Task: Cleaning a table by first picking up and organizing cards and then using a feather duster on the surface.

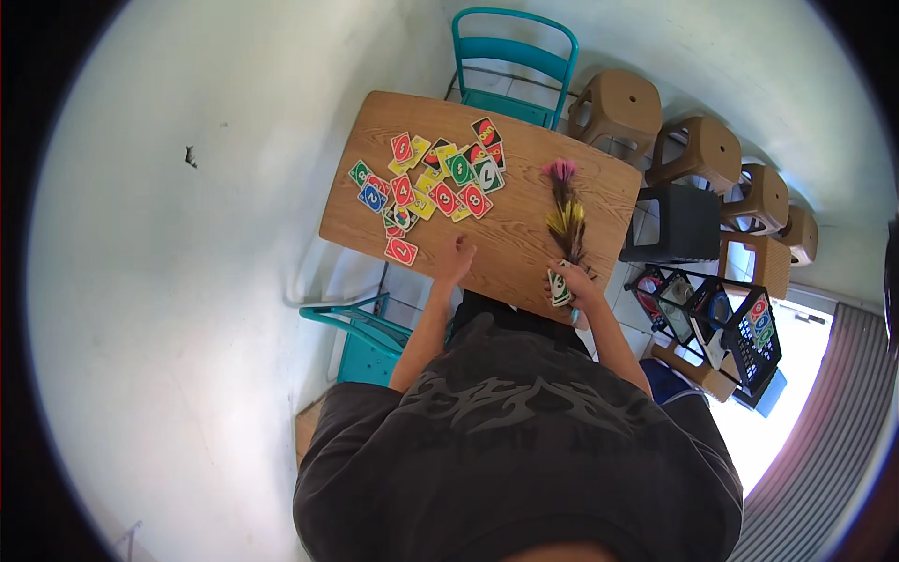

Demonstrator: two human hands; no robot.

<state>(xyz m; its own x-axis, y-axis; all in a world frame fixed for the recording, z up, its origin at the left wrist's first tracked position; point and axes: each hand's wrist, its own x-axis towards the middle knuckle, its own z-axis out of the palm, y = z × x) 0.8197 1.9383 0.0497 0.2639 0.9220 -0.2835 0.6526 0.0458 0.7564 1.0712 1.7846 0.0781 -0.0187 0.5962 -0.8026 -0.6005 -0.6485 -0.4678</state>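
Observation:
My right hand grips a small stack of UNO cards at the table's near right edge, a green-and-white one on top. A feather duster, with pink, yellow and dark feathers, lies beyond that hand. Its handle runs under or behind the hand, so I cannot tell whether the hand touches it. My left hand holds nothing, its fingers loosely bent above the table's near side. Just past it spread loose face-up UNO cards, many overlapping. A red card lies by the near left edge.
The wooden table stands by a white wall. A teal metal chair is at the far side, another teal chair at near left. Brown plastic stools, a black stool and a black rack stand to the right.

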